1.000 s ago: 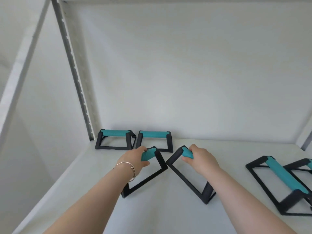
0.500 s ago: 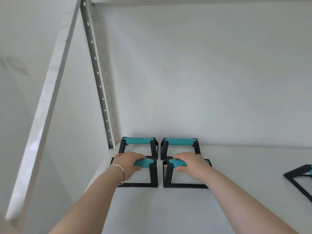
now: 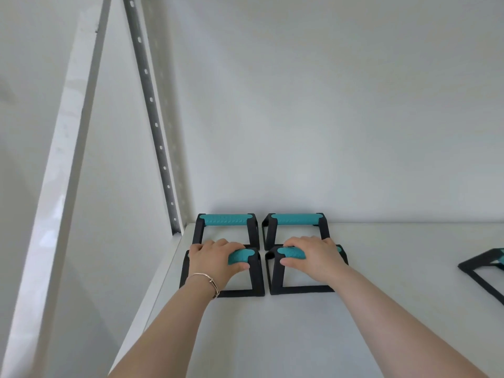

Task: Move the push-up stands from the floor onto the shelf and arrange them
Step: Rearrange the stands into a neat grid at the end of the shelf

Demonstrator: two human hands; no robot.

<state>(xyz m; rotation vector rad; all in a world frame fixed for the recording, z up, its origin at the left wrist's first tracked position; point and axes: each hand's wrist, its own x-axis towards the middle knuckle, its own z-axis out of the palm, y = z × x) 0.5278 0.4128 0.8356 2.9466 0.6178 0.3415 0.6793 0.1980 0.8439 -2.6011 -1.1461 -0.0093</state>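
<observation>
Forearms reached in from the near edge, a thin bracelet [image 3: 208, 279] on my left wrist. My left hand [image 3: 215, 259] was curled shut over the teal foam bar of the front-left push-up stand [image 3: 242, 279], my right hand [image 3: 311, 257] likewise closed on the front-right push-up stand [image 3: 275, 276]. Both stood flat on the white shelf [image 3: 300, 336], just beside each other, I judged so they would square up behind. Beyond them the rear pair [image 3: 226, 219] sat against the wall: black angular frames, ribbed teal handles. Another stand [image 3: 480, 264] lay well apart at the right edge, unsorted. A perforated metal upright [image 3: 152, 105] rose at the corner.
</observation>
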